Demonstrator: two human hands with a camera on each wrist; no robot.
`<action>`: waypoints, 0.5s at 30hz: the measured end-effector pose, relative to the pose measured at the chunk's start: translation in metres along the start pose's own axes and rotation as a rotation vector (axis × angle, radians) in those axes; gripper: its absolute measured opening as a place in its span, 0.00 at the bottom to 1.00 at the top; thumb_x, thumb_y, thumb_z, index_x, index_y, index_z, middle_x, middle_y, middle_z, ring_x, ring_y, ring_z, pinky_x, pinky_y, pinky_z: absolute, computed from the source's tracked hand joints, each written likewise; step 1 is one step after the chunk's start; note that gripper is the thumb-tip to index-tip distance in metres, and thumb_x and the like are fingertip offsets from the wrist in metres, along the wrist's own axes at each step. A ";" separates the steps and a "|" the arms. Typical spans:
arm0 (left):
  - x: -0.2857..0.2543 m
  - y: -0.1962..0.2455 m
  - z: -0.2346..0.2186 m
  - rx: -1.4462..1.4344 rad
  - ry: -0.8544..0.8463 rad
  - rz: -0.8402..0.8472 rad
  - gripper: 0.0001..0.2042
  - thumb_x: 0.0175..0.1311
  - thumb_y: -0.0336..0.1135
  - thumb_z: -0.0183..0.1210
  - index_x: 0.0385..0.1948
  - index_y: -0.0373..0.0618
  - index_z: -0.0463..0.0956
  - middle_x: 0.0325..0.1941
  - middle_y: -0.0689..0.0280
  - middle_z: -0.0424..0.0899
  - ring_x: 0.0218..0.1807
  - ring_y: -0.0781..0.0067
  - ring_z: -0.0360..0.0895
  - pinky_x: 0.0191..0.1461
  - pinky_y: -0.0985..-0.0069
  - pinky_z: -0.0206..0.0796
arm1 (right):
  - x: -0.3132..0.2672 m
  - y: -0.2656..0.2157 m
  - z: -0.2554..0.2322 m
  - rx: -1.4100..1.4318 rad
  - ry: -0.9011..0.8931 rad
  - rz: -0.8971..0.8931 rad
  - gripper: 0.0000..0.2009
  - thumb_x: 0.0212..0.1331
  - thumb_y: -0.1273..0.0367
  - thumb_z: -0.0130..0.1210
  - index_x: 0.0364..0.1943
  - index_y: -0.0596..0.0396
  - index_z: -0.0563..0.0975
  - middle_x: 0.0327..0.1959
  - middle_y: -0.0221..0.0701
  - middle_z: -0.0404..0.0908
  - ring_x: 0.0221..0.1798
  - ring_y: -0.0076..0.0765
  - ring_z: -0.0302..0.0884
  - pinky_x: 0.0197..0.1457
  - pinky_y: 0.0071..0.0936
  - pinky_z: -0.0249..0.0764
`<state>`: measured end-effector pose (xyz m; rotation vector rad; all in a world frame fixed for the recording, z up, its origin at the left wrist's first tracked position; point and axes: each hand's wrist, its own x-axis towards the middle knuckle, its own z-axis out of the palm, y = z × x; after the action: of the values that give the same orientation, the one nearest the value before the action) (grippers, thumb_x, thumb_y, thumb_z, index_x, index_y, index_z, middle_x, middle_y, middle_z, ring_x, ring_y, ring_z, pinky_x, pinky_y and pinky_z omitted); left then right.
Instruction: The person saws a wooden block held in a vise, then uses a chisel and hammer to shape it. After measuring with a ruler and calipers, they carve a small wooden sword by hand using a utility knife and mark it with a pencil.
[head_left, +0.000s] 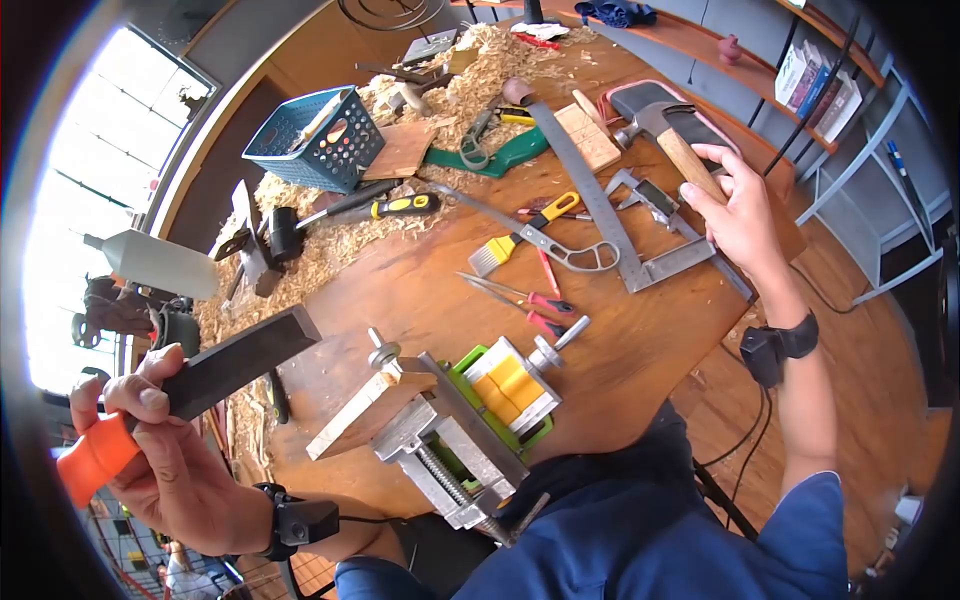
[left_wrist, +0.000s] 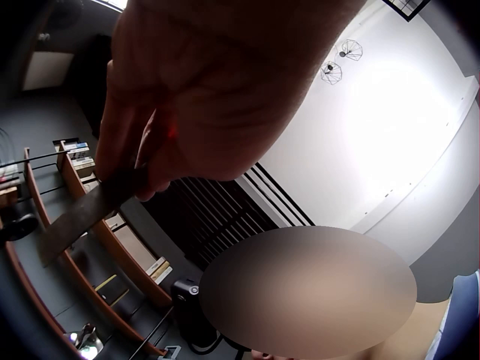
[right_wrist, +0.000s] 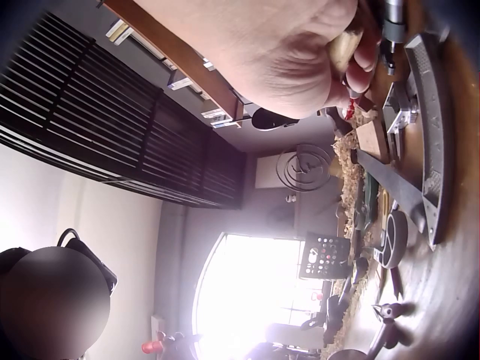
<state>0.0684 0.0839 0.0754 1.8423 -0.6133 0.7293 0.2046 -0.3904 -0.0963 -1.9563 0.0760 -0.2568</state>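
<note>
Left hand (head_left: 165, 455) grips an orange-handled file (head_left: 215, 370), fingers curled, handle end partly hidden. Right hand (head_left: 740, 215) clutches a hammer (head_left: 665, 125); the blue basket (head_left: 318, 140) holds indistinct items

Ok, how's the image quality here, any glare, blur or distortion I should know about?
Head view: strong fisheye curve with dark corners, window blown out at left, workbench sharp. Left wrist view: left hand close and soft, bright wall washed out. Right wrist view: right hand blurred up close, window glare below.
</note>
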 end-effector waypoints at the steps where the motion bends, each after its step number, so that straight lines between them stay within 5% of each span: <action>1: 0.000 0.000 0.000 0.025 -0.012 0.008 0.23 0.78 0.27 0.52 0.69 0.29 0.58 0.47 0.60 0.81 0.65 0.52 0.78 0.74 0.56 0.64 | 0.004 -0.002 -0.002 -0.008 0.002 -0.005 0.21 0.64 0.74 0.63 0.61 0.56 0.76 0.27 0.28 0.82 0.20 0.17 0.72 0.21 0.21 0.67; 4: -0.001 0.003 0.005 0.032 0.011 0.005 0.26 0.78 0.26 0.51 0.73 0.27 0.53 0.48 0.59 0.81 0.65 0.50 0.78 0.71 0.58 0.69 | 0.024 0.003 -0.004 -0.186 0.122 -0.123 0.21 0.62 0.76 0.62 0.60 0.62 0.75 0.33 0.34 0.85 0.21 0.22 0.78 0.24 0.25 0.73; 8: 0.001 0.003 0.005 0.080 0.030 -0.003 0.29 0.77 0.25 0.51 0.75 0.27 0.49 0.50 0.56 0.81 0.65 0.48 0.79 0.65 0.65 0.73 | 0.054 -0.004 -0.012 -0.156 0.035 -0.086 0.23 0.62 0.82 0.60 0.62 0.70 0.73 0.46 0.40 0.85 0.24 0.24 0.81 0.23 0.23 0.78; 12: 0.004 0.011 0.022 0.149 0.074 0.033 0.32 0.75 0.25 0.53 0.76 0.26 0.48 0.50 0.54 0.83 0.61 0.48 0.82 0.60 0.73 0.76 | 0.066 -0.001 -0.015 -0.615 -0.021 -0.093 0.14 0.64 0.67 0.64 0.50 0.62 0.84 0.43 0.42 0.85 0.20 0.37 0.86 0.33 0.35 0.81; 13: 0.005 0.012 0.021 0.116 0.046 0.039 0.27 0.76 0.25 0.53 0.72 0.26 0.54 0.51 0.53 0.83 0.61 0.46 0.82 0.58 0.74 0.76 | 0.060 -0.005 -0.010 -0.690 0.056 -0.184 0.14 0.63 0.67 0.65 0.49 0.61 0.85 0.43 0.41 0.85 0.28 0.37 0.88 0.37 0.34 0.81; 15: 0.006 0.014 0.020 0.050 -0.011 0.050 0.18 0.78 0.25 0.52 0.64 0.27 0.67 0.53 0.51 0.82 0.62 0.42 0.81 0.54 0.75 0.78 | 0.050 -0.004 0.002 -0.928 0.288 -0.774 0.12 0.62 0.70 0.65 0.48 0.59 0.85 0.44 0.40 0.85 0.39 0.38 0.88 0.42 0.33 0.81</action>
<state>0.0662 0.0602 0.0826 1.8838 -0.6555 0.7739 0.2536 -0.3960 -0.0862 -2.7762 -0.4653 -1.1781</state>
